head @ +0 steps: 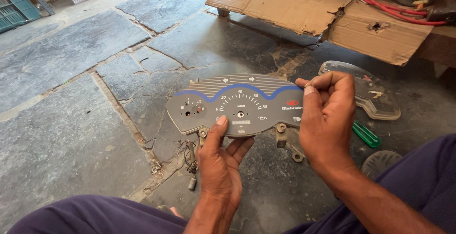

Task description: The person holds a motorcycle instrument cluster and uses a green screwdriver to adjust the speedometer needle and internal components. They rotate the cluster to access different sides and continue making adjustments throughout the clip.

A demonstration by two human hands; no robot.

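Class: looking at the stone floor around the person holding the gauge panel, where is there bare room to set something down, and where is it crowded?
Bare: the big stone slabs left of the left hand. Crowded: right of the right hand, where the clear cover, green-handled screwdriver and round grille lie; loose wires sit under the gauge panel.

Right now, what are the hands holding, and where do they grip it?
Both hold the gauge cluster: left hand at its bottom edge, right hand at its right end.

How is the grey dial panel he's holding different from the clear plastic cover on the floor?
The grey dial panel is solid, printed with dials and a blue wave; the clear plastic cover is see-through. Both hands, left and right, hold the panel up; the cover lies on the stone floor. Both share a similar wide, curved outline.
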